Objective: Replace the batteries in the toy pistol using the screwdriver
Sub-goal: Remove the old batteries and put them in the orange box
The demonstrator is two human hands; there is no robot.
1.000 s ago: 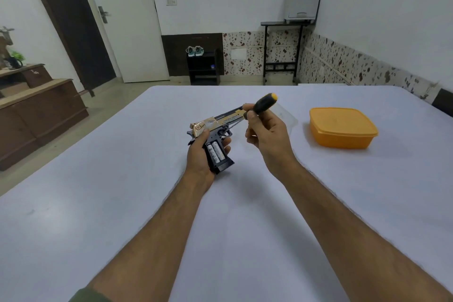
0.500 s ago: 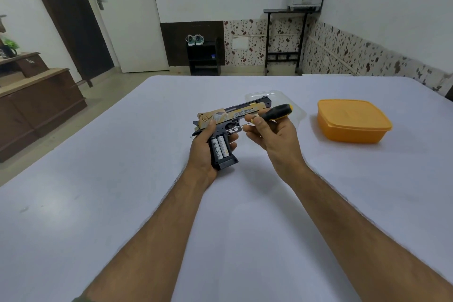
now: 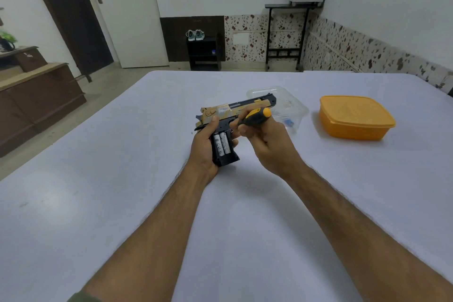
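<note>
A gold and black toy pistol (image 3: 235,110) is held above the white table (image 3: 122,179), barrel pointing right. My left hand (image 3: 204,152) grips its black handle from the left. The handle's compartment is open and two white batteries (image 3: 222,142) sit side by side in it. My right hand (image 3: 267,144) grips a screwdriver (image 3: 257,116) with a black and yellow handle, just right of the pistol's trigger area. The screwdriver's tip is hidden behind my fingers and the pistol.
A clear plastic container (image 3: 284,103) lies on the table just behind the pistol, with something small and blue inside. An orange lidded box (image 3: 355,117) stands to the right. The table's far edge meets the floor; a brown cabinet (image 3: 36,95) stands at the left.
The screwdriver has tipped down from pointing up to lying nearly level, and my right hand has moved in against the pistol's frame. The camera tilted down slightly.
</note>
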